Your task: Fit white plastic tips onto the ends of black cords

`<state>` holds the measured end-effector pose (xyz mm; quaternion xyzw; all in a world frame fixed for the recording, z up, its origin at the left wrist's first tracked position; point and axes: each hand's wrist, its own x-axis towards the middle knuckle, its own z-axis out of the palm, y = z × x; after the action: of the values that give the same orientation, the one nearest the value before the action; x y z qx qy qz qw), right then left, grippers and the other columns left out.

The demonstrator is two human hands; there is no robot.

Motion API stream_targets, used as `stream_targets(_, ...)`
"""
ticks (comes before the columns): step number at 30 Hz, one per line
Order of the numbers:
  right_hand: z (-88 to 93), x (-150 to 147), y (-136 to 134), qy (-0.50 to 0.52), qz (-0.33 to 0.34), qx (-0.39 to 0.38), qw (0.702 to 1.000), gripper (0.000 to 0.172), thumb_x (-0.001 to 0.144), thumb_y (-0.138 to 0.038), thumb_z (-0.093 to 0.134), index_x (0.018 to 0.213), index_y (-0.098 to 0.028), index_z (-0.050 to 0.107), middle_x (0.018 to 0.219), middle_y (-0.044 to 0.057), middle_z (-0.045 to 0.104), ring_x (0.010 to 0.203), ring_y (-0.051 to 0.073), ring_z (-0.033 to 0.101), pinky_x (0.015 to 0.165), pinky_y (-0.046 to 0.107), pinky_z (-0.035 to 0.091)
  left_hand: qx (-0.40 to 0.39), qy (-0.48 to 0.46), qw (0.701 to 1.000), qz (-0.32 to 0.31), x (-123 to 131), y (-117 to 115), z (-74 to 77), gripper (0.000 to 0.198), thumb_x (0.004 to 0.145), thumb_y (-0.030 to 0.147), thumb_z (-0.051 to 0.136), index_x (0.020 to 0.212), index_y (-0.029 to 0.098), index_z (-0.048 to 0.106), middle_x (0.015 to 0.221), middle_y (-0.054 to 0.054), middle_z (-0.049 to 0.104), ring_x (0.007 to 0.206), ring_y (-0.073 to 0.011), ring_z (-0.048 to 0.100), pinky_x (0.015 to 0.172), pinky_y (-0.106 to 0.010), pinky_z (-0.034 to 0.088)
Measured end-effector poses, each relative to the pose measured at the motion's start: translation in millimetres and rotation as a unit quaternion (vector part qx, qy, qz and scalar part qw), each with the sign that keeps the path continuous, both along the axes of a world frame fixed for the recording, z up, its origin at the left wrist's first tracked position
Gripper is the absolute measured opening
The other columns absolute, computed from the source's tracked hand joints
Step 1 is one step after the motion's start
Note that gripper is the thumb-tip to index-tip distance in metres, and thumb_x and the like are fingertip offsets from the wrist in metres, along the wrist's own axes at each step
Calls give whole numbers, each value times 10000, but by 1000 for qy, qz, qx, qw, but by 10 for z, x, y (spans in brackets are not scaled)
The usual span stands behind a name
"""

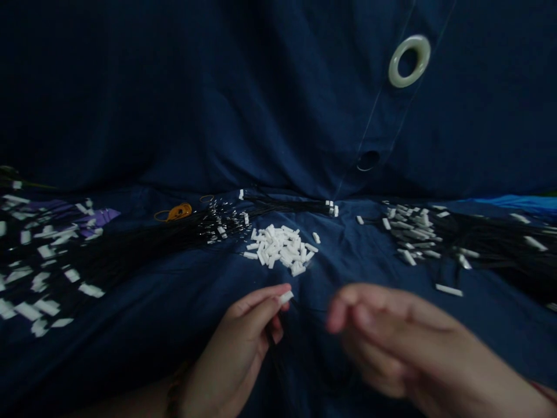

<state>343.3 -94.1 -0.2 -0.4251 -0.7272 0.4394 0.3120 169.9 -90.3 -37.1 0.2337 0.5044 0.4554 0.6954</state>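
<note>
My left hand (243, 342) pinches a small white plastic connector (286, 298) between thumb and forefinger, just in front of the loose pile. Dark wire seems to run from the connector, but it fades into the dark cloth. To its right, apart from it, is my right hand (383, 337), slightly blurred. Its fingers are curled with the thumb against the forefinger; whatever may be between them is hidden. Beyond both hands lies a heap of loose white connectors (281, 247) on the dark blue cloth (174, 325).
Black wires with white connectors (43, 278) spread on the left, their bare metal ends (221, 217) near the heap. Another wire bundle with connectors (413, 226) lies right. An orange tag (179, 212) sits behind. A blue curtain with a ring eyelet (409, 61) hangs at the back.
</note>
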Motion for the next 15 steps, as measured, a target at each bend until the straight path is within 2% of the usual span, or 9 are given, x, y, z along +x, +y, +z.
stream_targets(1, -61, -84, -10, 28, 36, -88, 995, 276, 915, -333, 322, 884, -133, 510, 507, -50, 343, 394, 57, 290, 351, 144, 268, -11, -5, 1000, 7, 6, -12, 5, 185, 754, 215, 591, 910, 161, 675, 872, -50, 612, 765, -99, 516, 668, -190, 415)
stream_targets(2, -129, -147, -14, 33, 42, -130, 990, 230, 911, -312, 337, 875, -138, 484, 552, -43, 365, 433, 57, 303, 383, 149, 277, -23, -10, 1000, 15, 11, -22, 11, 179, 755, 190, 583, 904, 157, 676, 872, -54, 612, 768, -98, 520, 671, -189, 421)
stream_targets(3, -196, -188, -16, 24, 40, -133, 990, 192, 904, -290, 352, 847, -145, 463, 573, -40, 386, 461, 61, 326, 415, 155, 295, -33, -18, 999, 24, 15, -30, 18, 175, 754, 165, 576, 896, 151, 677, 879, -59, 612, 773, -97, 525, 675, -186, 427)
stream_targets(5, -298, -211, -22, -24, 15, -72, 997, 139, 885, -227, 373, 781, -158, 433, 596, -35, 431, 512, 69, 386, 476, 169, 319, -48, -32, 998, 40, 19, -35, 28, 172, 747, 131, 575, 882, 145, 682, 894, -72, 615, 772, -94, 533, 668, -177, 435)
stream_targets(8, -341, -166, -56, -82, -7, 37, 996, 125, 857, -149, 364, 743, -173, 409, 582, -44, 448, 515, 74, 421, 493, 182, 315, -54, -44, 996, 53, 19, -31, 28, 177, 744, 131, 583, 888, 150, 683, 898, -78, 617, 751, -89, 541, 639, -163, 439)
stream_targets(12, -338, -125, -105, -108, -5, 95, 990, 112, 885, -181, 352, 809, -180, 435, 557, -53, 453, 470, 79, 419, 464, 199, 303, -57, -50, 995, 60, 27, -38, 25, 159, 747, 148, 585, 870, 144, 685, 874, -76, 617, 763, -94, 543, 640, -161, 441)
stream_targets(15, -379, -132, -103, -108, -15, 172, 979, 107, 879, -163, 367, 815, -177, 452, 587, -38, 485, 485, 80, 439, 477, 199, 319, -63, -61, 994, 63, 40, -50, 30, 146, 747, 148, 583, 848, 144, 688, 845, -69, 614, 760, -93, 540, 637, -162, 437)
